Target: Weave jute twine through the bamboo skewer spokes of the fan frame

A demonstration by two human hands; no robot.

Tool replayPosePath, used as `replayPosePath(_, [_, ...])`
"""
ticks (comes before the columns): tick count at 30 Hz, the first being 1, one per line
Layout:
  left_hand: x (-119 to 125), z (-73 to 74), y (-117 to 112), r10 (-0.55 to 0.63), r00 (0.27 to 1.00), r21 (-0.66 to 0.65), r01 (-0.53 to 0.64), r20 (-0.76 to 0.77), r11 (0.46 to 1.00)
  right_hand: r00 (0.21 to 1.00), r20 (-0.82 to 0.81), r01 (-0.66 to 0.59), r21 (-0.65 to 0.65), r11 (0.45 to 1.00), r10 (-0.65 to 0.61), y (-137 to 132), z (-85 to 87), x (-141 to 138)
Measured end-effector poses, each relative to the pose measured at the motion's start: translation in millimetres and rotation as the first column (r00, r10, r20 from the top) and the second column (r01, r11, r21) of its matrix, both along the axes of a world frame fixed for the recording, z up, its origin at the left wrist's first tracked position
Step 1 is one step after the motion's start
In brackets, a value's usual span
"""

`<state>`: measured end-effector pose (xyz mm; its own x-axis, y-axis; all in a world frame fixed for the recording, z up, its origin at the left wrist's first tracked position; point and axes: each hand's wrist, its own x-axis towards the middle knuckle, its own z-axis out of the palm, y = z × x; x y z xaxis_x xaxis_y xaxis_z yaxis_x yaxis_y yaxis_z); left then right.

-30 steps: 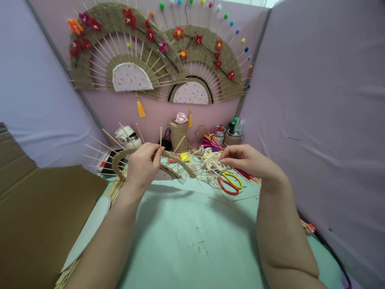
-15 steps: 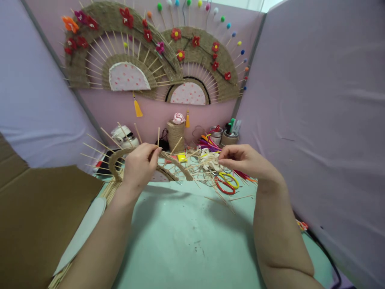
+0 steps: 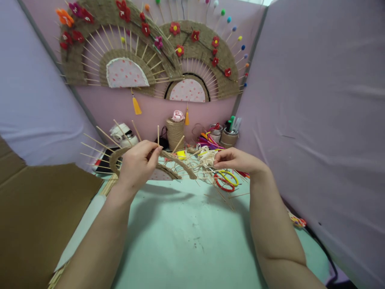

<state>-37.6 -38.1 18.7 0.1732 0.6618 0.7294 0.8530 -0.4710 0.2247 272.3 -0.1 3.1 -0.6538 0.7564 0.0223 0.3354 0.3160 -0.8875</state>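
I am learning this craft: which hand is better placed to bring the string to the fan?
Probably the right hand: it pinches the string, while the left hand holds the fan.

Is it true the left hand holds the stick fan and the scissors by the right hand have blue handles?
Not quite: the head view shows the scissors by the right hand have red and yellow handles, not blue. The left hand does hold the stick fan.
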Motion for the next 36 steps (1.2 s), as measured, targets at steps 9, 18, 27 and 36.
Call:
replayPosePath(9, [8.1,7.0,-11.5,-0.073,0.997,-0.055,0.073,0.0,0.996,0.922,0.286,-0.284,0.048,0.957,0.26,18.9,-29.6,-40.8])
replayPosePath(18, [7.4,3.6,-8.4,-0.065,0.998,-0.085,0.066,0.012,0.994,0.972,0.023,-0.235,0.003,0.972,0.234,15.8,-26.4,-42.4])
replayPosePath(27, [15.5,1.2,-10.3,-0.119,0.993,-0.159,0.117,-0.004,0.98,0.854,-0.376,-0.429,-0.121,0.895,0.359,-8.5,-19.7,-70.3])
replayPosePath(36, [24.3,-7.8,-6.6,-0.141,0.987,-0.136,0.151,0.078,0.979,0.914,-0.382,-0.239,-0.244,0.94,0.133,-27.0,-15.4,-103.3])
